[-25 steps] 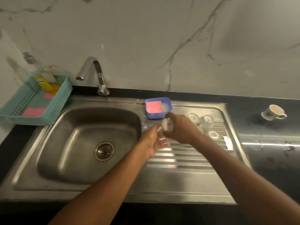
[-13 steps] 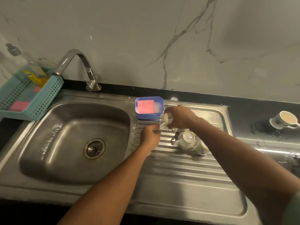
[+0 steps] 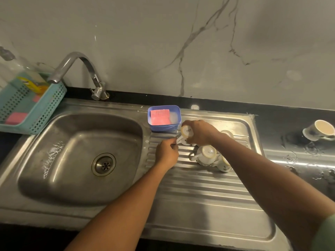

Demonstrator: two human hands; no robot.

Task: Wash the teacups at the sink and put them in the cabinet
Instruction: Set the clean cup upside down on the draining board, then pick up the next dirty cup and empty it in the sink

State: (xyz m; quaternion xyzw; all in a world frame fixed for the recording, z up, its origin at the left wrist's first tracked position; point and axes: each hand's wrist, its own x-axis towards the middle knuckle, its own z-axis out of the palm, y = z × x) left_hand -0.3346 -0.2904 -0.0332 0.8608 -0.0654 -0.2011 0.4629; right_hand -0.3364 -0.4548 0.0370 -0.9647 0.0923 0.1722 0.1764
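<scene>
Okay, head view: the right hand clamps a teacup over the draining board's far-left corner, just beside the blue tub. The cup is tipped, base facing left toward the basin. The left hand, fingers curled, meets its handle; grip unclear. It's the nearer hand to the basin. Other cups sit upturned just right.

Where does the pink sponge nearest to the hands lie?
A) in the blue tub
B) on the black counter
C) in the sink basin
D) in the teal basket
A: the pink sponge lies inside the blue tub.
</scene>
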